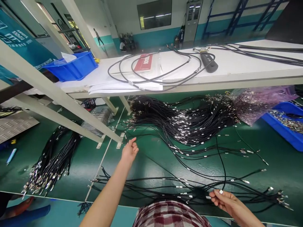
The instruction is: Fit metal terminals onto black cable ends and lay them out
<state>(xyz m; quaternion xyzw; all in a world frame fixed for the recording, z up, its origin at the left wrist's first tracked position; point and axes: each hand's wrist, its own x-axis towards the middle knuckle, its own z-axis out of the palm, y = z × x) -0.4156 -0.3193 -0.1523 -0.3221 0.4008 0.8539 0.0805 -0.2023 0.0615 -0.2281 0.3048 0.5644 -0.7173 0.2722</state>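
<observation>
My left hand is closed, fingers curled, near the foot of the shelf post. It appears to pinch the end of a thin black cable that runs down to the right; the exact grip is partly hidden. Lower right, my right hand pinches a black cable beside a small white label. Under and around that hand lie loose labelled black cables along the bench's front edge. Behind them spreads a big heap of black cables with many white tags and metal ends.
A cable bundle lies left of the white posts. At right are a pink plastic bag and a blue bin of small metal parts. The shelf above carries coiled cable, a black-handled tool and a blue bin.
</observation>
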